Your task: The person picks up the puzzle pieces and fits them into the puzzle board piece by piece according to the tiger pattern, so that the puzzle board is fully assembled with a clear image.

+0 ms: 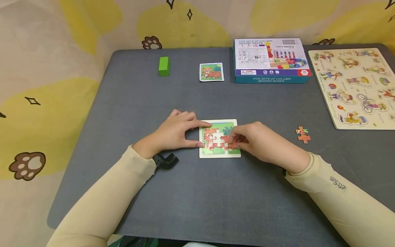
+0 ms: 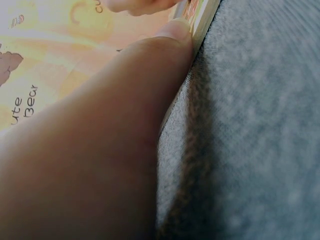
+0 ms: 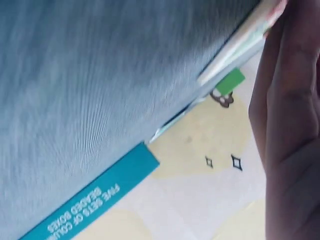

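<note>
A small white-framed jigsaw puzzle (image 1: 219,155) with an orange animal on green lies flat in the head view, its centre showing a white gap. My left hand (image 1: 176,132) rests at its left side, index finger across the upper edge and thumb at the lower left edge. Over the puzzle's right part, my right hand (image 1: 257,142) pinches an orange puzzle piece (image 1: 233,145) low against the picture; the fingers partly hide it. Farther right, an orange puzzle piece (image 1: 304,138) lies on the table, touching another puzzle piece (image 1: 301,130).
Behind the puzzle are a green block (image 1: 164,66), a small picture card (image 1: 211,72) and a beaded-boxes carton (image 1: 271,61). A large wooden picture board (image 1: 355,89) lies at the right. The grey table (image 1: 191,195) meets a patterned cloth (image 1: 197,25) at the back.
</note>
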`<state>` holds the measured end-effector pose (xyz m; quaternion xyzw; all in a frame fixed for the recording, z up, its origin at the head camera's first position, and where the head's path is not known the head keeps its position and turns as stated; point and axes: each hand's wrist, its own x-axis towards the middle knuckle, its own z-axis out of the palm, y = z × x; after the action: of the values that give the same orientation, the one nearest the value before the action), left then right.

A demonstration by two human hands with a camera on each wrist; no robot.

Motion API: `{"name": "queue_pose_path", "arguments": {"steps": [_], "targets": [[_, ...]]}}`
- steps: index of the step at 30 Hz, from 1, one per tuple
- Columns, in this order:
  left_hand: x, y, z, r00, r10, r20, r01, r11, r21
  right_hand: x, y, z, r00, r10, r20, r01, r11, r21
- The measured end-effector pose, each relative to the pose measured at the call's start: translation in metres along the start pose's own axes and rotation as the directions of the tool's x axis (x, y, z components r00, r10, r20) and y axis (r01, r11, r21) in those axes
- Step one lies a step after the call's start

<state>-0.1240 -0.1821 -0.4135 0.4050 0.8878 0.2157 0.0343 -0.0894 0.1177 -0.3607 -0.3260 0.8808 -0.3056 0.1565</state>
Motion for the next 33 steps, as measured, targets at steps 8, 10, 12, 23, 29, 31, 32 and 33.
{"name": "queue_pose_path", "arguments": {"steps": [8, 10, 12, 23, 29, 31, 32, 33], "targets": [[0.002, 0.001, -0.001, 1.000, -0.019, 0.023, 0.019, 1.000, 0.006, -0.002, -0.004, 0.012, 0.994, -0.067, -0.083, 0.057, 0.992, -0.112], [0.002, 0.002, -0.001, 1.000, -0.022, 0.022, 0.021, 1.000, 0.003, -0.004, -0.005, 0.013, 0.991, -0.090, -0.102, 0.075, 0.987, -0.143], [0.002, 0.003, -0.001, 1.000, -0.020, 0.019, 0.020, 1.000, -0.001, -0.005, -0.006, 0.014, 0.986, -0.116, -0.116, 0.095, 0.980, -0.174], [0.003, 0.002, -0.002, 1.000, -0.007, 0.015, 0.007, 1.000, 0.005, -0.011, -0.015, 0.013, 0.972, -0.230, -0.054, 0.186, 0.885, -0.428], [0.003, 0.001, -0.002, 1.000, -0.015, 0.023, 0.015, 1.000, 0.004, -0.015, -0.019, 0.014, 0.976, -0.216, -0.027, 0.174, 0.850, -0.497], [0.002, 0.001, -0.002, 0.999, -0.019, 0.028, 0.019, 1.000, 0.006, -0.015, -0.019, 0.013, 0.976, -0.216, -0.019, 0.179, 0.852, -0.491], [0.002, 0.001, -0.001, 0.999, -0.020, 0.030, 0.020, 1.000, 0.006, -0.015, -0.018, 0.011, 0.978, -0.210, -0.013, 0.179, 0.862, -0.475], [0.001, 0.001, -0.001, 0.999, -0.021, 0.032, 0.021, 1.000, 0.007, -0.015, -0.017, 0.009, 0.979, -0.203, -0.006, 0.177, 0.869, -0.462]]}}
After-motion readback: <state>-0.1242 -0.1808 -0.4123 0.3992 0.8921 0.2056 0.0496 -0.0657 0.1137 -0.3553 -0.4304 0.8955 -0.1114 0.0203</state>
